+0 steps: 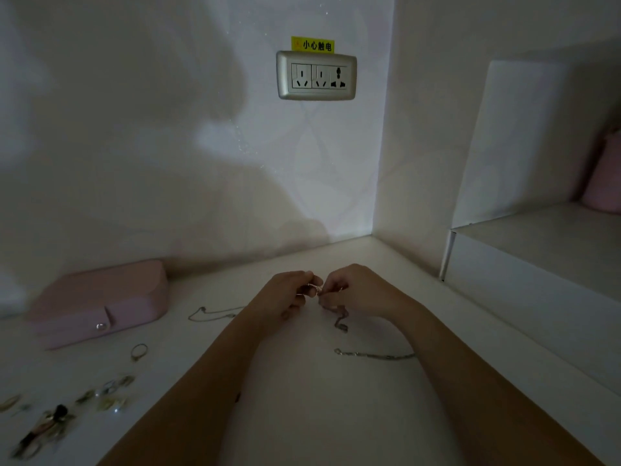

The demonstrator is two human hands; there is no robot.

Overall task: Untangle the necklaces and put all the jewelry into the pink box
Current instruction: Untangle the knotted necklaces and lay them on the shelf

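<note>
Our left hand [285,294] and right hand [356,290] each have their grip pinched on the small knot of thin pale metal necklace chain [316,289], held over the white table [302,381] with its loose tail dangling below the right hand. We should tease the loops apart with gentle fingertip pulls, since tugging would likely tighten it; the closed rectangular pink leatherette box [100,297] sits well apart at the left

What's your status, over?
Left hand and right hand pinching tangled chain. Box shut, far left. Ring, thin chain, link chain loose on table.
</note>
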